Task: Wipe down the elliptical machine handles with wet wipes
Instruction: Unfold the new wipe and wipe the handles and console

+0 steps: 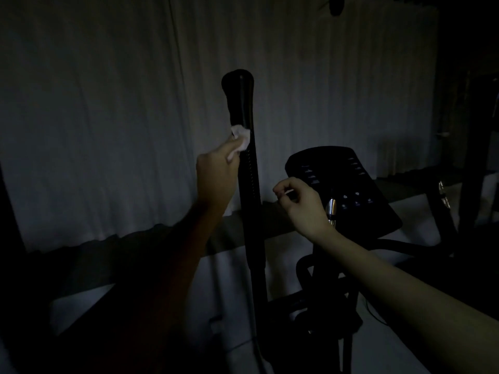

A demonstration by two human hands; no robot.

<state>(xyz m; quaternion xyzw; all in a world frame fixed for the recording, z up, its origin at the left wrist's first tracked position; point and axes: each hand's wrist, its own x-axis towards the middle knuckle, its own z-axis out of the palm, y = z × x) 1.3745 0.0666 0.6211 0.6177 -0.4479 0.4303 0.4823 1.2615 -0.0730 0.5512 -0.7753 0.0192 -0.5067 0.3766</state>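
Observation:
The room is very dim. A tall black elliptical handle (241,103) rises upright in the middle of the view, with a rounded knob at its top. My left hand (216,176) holds a crumpled white wet wipe (241,136) pressed against the handle's left side, just below the knob section. My right hand (303,205) hovers to the right of the handle, apart from it, with fingers loosely curled and nothing seen in it. Lower parts of the handle fade into shadow.
The machine's black console (348,184) with faint buttons sits at right, a shiny metal knob (332,209) below it. Pale curtains (108,117) hang behind. A dark frame post (475,157) stands at far right, and a curved black bar (391,245) runs under the console.

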